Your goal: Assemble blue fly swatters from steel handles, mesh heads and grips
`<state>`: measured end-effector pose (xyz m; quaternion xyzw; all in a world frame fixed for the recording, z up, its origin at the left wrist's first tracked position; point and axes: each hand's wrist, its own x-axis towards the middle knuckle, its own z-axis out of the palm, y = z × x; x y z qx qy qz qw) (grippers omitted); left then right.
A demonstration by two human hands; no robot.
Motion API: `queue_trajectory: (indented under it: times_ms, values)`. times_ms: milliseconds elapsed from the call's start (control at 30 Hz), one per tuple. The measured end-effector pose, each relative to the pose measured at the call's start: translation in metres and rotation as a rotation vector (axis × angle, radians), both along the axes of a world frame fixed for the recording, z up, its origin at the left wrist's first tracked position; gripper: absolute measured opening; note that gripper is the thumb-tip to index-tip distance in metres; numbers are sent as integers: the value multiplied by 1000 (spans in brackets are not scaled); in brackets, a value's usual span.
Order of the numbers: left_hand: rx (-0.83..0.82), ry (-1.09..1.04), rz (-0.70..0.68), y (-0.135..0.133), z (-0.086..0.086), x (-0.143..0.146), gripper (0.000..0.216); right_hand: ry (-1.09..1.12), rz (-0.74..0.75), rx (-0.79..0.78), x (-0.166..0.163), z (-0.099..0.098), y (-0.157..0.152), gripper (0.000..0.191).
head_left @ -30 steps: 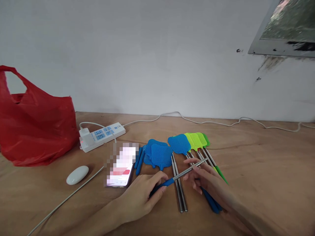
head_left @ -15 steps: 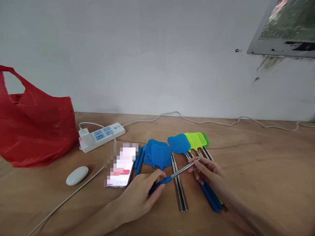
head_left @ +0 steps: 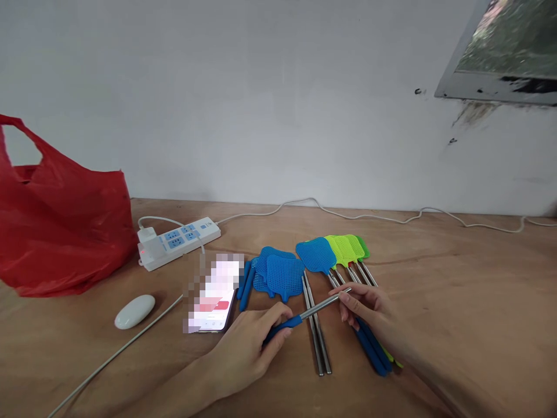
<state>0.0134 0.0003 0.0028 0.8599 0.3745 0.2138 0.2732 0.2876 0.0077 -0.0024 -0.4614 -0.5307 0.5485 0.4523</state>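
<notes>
My left hand (head_left: 250, 345) is closed round the blue grip of a telescopic rod (head_left: 304, 316) with a steel shaft. My right hand (head_left: 369, 313) pinches the rod's steel tip, so both hands hold it just above the wooden table (head_left: 456, 302). Under the rod lie two bare steel shafts (head_left: 317, 337). Beyond them lie blue swatter heads (head_left: 282, 276), a blue fly swatter (head_left: 317, 254) and lime green fly swatters (head_left: 346, 248), their handles running back under my right hand.
A phone (head_left: 213, 293) with a lit screen lies left of the swatters. Farther left are a white oval object (head_left: 134, 309), a white power strip (head_left: 178, 241) with its cable, and a red plastic bag (head_left: 61, 226). A white wall closes the back.
My right hand has slid left along the steel shaft toward my left hand, and the rod looks shorter than it did a second ago. My left hand has hardly moved.
</notes>
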Motion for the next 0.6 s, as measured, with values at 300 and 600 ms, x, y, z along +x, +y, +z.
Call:
queue_trajectory:
  times_ms: [300, 600]
  values:
    - [7, 26, 24, 0, 0, -1, 15, -91, 56, 40, -4, 1, -3, 41]
    - [-26, 8, 31, -3, 8, 3, 18, 1, 33, -16, -7, 1, -4, 37]
